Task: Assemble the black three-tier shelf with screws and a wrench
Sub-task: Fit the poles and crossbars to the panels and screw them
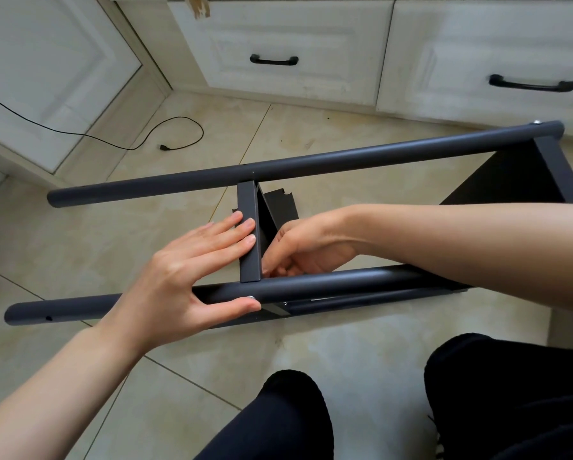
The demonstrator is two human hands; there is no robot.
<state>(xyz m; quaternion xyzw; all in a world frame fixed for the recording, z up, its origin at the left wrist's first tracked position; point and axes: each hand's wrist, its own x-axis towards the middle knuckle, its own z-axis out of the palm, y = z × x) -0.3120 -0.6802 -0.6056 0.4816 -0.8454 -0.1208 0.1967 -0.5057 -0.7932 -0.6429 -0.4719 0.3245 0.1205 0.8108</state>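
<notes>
On the beige tiled floor (361,353) lies the matte black metal shelf frame (278,166), two round tubes joined by a flat panel (249,234) (edge-on). The left hand (192,277) presses it, fingers straight; the right hand (306,249) curls behind it, its grasp hidden.

I count two hands: left hand (192,270), right hand (306,249). Black round poles: two in full view, far pole (311,162) and near pole (311,285); a third dark tube (361,302) shows partly beneath the near one. Black shelf panels: two, middle panel (249,232) and end panel (544,174). Silver screw heads I can make out: two, one (251,297) on the near pole, one (536,121) on the far. Black drawer handles: two (274,60) (532,84). One black cable (178,132). Two knees (291,400) (497,376).
</notes>
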